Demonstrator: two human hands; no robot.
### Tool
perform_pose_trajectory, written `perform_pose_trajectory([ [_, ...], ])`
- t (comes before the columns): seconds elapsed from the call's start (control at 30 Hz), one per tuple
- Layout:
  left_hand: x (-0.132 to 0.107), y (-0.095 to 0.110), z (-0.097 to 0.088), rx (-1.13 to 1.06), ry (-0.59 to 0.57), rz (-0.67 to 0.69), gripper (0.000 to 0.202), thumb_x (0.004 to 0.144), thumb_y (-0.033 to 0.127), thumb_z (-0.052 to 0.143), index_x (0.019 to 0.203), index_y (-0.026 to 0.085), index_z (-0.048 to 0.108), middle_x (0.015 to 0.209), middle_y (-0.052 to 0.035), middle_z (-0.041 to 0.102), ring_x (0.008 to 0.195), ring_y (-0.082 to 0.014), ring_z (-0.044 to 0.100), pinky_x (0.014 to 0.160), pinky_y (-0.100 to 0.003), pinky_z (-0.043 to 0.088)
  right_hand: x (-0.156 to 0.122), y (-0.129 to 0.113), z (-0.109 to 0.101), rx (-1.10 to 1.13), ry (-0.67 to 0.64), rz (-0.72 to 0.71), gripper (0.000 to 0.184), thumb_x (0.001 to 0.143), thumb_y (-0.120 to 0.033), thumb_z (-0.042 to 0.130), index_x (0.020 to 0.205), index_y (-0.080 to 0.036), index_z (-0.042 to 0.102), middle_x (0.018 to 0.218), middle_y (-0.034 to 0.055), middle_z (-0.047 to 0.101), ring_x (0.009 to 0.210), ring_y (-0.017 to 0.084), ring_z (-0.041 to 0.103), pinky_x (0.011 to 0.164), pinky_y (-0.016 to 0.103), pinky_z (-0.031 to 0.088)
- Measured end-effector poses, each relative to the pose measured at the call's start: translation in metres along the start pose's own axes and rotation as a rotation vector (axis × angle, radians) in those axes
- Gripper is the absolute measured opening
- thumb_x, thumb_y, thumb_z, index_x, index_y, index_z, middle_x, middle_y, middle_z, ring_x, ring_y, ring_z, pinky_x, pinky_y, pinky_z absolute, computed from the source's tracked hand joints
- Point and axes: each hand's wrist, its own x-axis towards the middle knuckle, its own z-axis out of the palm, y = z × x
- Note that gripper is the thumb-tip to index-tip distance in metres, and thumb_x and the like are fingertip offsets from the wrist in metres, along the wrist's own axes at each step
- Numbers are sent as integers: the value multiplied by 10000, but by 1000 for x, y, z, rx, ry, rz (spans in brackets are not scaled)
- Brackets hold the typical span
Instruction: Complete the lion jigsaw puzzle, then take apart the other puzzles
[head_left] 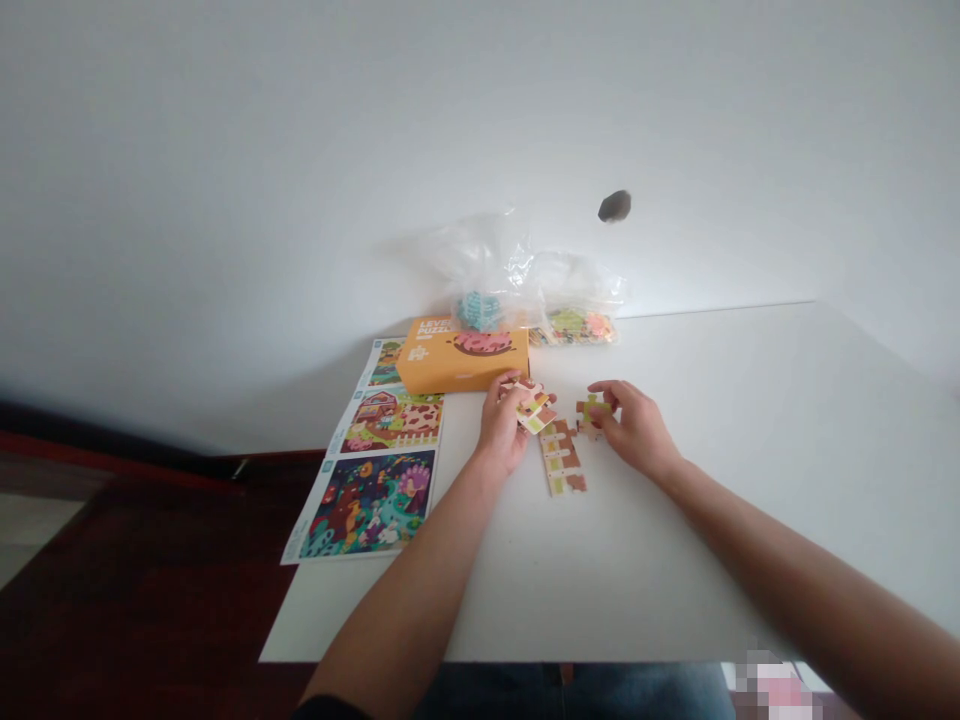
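Note:
My left hand (504,422) is closed around a small stack of jigsaw puzzle pieces (534,408), in front of the orange box. Between the thumb and fingers of my right hand (628,420) is a green and brown puzzle piece (595,412), held just above the table. Below and between my hands lies a joined strip of puzzle pieces (562,460), showing a white fence on green and brown. The held piece is close to the strip's upper right end; whether they touch I cannot tell.
An orange puzzle box (450,365) lies at the back of the white table (675,580). Clear plastic bags hold blue pieces (478,310) and multicoloured pieces (574,325) against the wall. A printed picture sheet (375,505) overhangs the table's left edge.

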Motion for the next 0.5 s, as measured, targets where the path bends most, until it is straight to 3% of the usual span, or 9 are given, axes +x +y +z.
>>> perform_pose_trajectory([
  [0.13, -1, 0, 2, 60, 8, 28, 502, 638, 202, 727, 1100, 255, 539, 896, -9, 662, 730, -185, 687, 666, -336, 550, -6, -7, 4, 388, 2, 62, 314, 850, -471, 619, 982, -187, 596, 859, 49, 677, 748, 182, 653, 719, 327, 520],
  [0.2, -7, 0, 6, 106, -88, 17, 493, 659, 227, 754, 1121, 244, 583, 903, -25, 666, 736, -179, 676, 649, -302, 535, -9, -10, 8, 507, -3, 85, 386, 810, -532, 664, 965, -189, 579, 817, 37, 671, 708, 179, 660, 676, 316, 524],
  [0.3, -17, 1, 12, 141, -350, -62, 510, 695, 299, 789, 1172, 226, 625, 948, -57, 667, 758, -180, 668, 671, -306, 532, -13, -15, 11, 501, 20, 99, 387, 802, -555, 673, 882, -193, 563, 731, 21, 650, 652, 167, 634, 637, 301, 509],
  [0.37, -22, -1, 14, 183, -446, -98, 562, 663, 281, 825, 1189, 219, 635, 948, -62, 670, 753, -178, 664, 677, -304, 527, -13, -18, 12, 435, 52, 113, 379, 823, -565, 642, 833, -200, 540, 701, 14, 627, 619, 153, 598, 607, 289, 490],
  [0.5, -21, -2, 14, 165, -380, -66, 562, 629, 195, 826, 1160, 210, 640, 901, -48, 687, 737, -176, 668, 669, -294, 519, -13, -17, 11, 275, 75, 69, 383, 907, -558, 508, 1009, -189, 527, 888, 69, 644, 699, 168, 597, 630, 310, 498],
])
